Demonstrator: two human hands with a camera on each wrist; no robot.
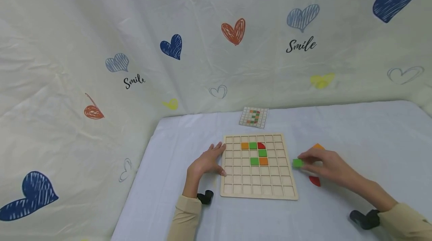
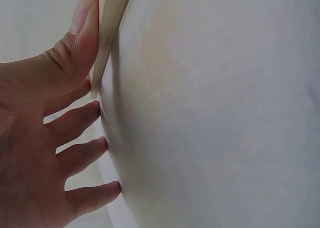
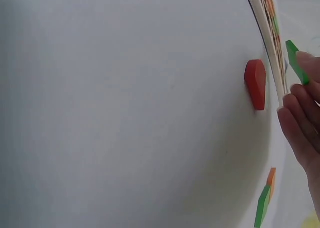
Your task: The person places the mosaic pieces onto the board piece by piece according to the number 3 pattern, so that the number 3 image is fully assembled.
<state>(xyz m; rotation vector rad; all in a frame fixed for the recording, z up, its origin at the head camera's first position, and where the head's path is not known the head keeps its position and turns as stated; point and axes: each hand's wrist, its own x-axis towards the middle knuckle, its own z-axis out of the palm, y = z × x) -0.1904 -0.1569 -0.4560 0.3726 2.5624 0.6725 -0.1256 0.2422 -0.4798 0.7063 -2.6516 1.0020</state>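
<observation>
My right hand (image 1: 329, 164) pinches a green square tile (image 1: 297, 163) between thumb and fingers, just off the right edge of the wooden grid board (image 1: 243, 190). In the right wrist view the green tile (image 3: 296, 62) is held up above the table. My left hand (image 1: 206, 162) rests at the board's left edge with fingers spread; its thumb (image 2: 85, 26) lies along the board's side in the left wrist view. Set in the board's upper cells are orange squares (image 1: 245, 145), several green squares (image 1: 253, 145) and a red quarter-round tile (image 1: 261, 145).
Behind the board lies a printed pattern card (image 1: 254, 117). Near my right hand are a loose red quarter-round piece (image 1: 315, 181) and an orange piece (image 1: 318, 146) partly hidden by the hand. Another green tile (image 3: 262, 205) lies beside the orange one in the right wrist view.
</observation>
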